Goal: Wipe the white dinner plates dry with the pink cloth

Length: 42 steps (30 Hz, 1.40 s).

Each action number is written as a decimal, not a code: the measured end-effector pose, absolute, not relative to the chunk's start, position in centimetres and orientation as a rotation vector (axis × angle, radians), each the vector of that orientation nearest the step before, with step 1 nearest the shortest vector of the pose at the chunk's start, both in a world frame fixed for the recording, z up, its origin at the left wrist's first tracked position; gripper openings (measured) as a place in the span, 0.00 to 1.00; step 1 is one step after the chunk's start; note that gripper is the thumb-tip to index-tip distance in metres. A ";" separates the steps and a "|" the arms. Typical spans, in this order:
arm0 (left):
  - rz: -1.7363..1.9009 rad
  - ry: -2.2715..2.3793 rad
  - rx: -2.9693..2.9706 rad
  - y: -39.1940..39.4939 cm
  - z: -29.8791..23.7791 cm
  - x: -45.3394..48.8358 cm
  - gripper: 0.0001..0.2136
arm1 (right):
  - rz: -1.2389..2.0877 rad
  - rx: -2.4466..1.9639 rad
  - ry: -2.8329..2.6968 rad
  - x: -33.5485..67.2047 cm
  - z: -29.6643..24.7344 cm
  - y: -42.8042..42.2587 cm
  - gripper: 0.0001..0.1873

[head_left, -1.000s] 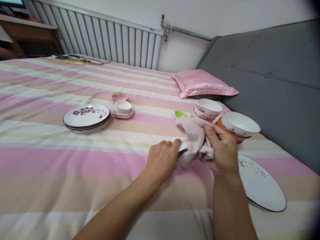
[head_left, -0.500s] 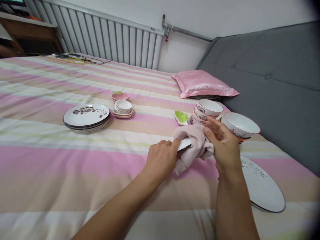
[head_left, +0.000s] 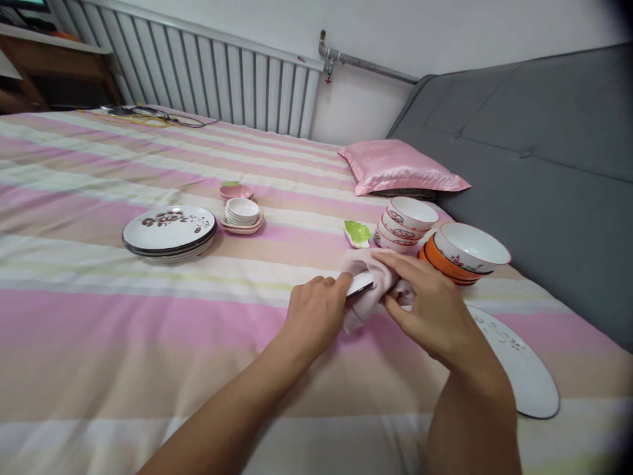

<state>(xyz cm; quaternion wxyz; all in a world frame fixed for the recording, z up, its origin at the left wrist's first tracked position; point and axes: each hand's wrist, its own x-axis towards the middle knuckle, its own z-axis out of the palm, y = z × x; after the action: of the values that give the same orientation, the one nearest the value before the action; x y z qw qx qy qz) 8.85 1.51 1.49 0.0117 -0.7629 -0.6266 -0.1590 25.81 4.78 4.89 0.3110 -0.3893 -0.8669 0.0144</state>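
My left hand (head_left: 319, 310) grips a white dish with a dark rim (head_left: 361, 283), tilted and mostly hidden by a cloth, so its full shape does not show. The pale pink cloth (head_left: 363, 313) is wrapped around the dish's far side. Over the cloth, my right hand (head_left: 425, 300) is bent, thumb below and fingers above, pressing it against the dish. Just beyond the hands lies a green leaf-shaped dish (head_left: 357, 232). Close to my right wrist, a large oval plate (head_left: 527, 369) with a brown floral print rests on the bed, partly covered by my arm.
Patterned bowls (head_left: 403, 231) stand stacked beside a second stack of larger bowls (head_left: 469, 247), some orange outside. Left are stacked oval plates (head_left: 173, 231) and small white bowls (head_left: 242, 211) on pink dishes. A pink pillow (head_left: 403, 165) lies by the grey headboard (head_left: 534, 125); cables (head_left: 158, 119) lie far left.
My right hand has turned and moved left, closing over the cloth around the dish; before, its fingers were raised at the cloth's right side. My left hand has barely moved.
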 end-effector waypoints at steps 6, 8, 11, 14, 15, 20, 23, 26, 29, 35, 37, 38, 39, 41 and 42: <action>-0.484 -1.948 -2.366 1.5 1.4 8.8 0.08 | 0.047 -1.133 -2.283 26.4 3.6 6.1 0.32; -0.482 -1.964 -2.371 1.5 1.6 8.8 0.07 | 0.071 -1.134 -2.264 26.6 3.6 6.2 0.31; -0.474 -1.991 -2.371 1.4 1.8 8.8 0.07 | 0.124 -1.158 -2.199 26.7 3.7 6.2 0.28; -0.473 -1.991 -2.368 1.4 1.8 8.8 0.06 | 0.145 -1.183 -2.189 26.8 3.7 6.2 0.27; -0.473 -1.982 -2.369 1.4 1.7 8.8 0.06 | 0.130 -1.194 -2.199 26.8 3.7 6.2 0.27; -0.465 -1.894 -2.369 1.5 1.3 8.9 0.07 | -0.022 -1.238 -2.258 26.7 3.5 6.6 0.24; -0.451 -1.816 -2.400 1.4 1.3 9.1 0.07 | -0.032 -1.210 -2.294 26.4 3.3 6.7 0.23; -0.443 -1.753 -2.445 1.3 1.3 9.3 0.07 | 0.142 -1.188 -2.316 26.0 3.1 6.6 0.24; -0.457 -1.766 -2.460 1.3 1.2 9.3 0.09 | 0.302 -1.175 -2.318 25.6 3.0 6.5 0.22; -0.450 -1.860 -2.421 1.7 1.0 9.0 0.09 | 0.341 -1.075 -2.252 25.2 3.1 6.6 0.22; -0.445 -1.876 -2.421 1.7 1.1 8.9 0.09 | 0.303 -1.071 -2.200 25.2 3.0 6.8 0.25; -0.445 -1.879 -2.424 1.7 1.1 8.8 0.09 | 0.283 -1.081 -2.170 25.2 2.9 6.9 0.26; -0.446 -1.882 -2.425 1.7 1.2 8.8 0.10 | 0.263 -1.102 -2.139 25.3 2.7 7.1 0.27; -0.452 -1.885 -2.425 1.7 1.2 8.7 0.09 | 0.226 -1.179 -2.087 25.6 2.4 7.3 0.28; -0.456 -1.889 -2.423 1.7 1.3 8.6 0.09 | 0.218 -1.235 -2.073 25.7 2.3 7.4 0.28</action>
<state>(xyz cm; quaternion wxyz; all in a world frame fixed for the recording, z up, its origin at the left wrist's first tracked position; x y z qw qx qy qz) 8.61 1.66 1.26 0.0178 -0.7800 -0.6081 -0.1466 25.69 7.43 2.28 0.3517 -0.4773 -0.8009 0.0843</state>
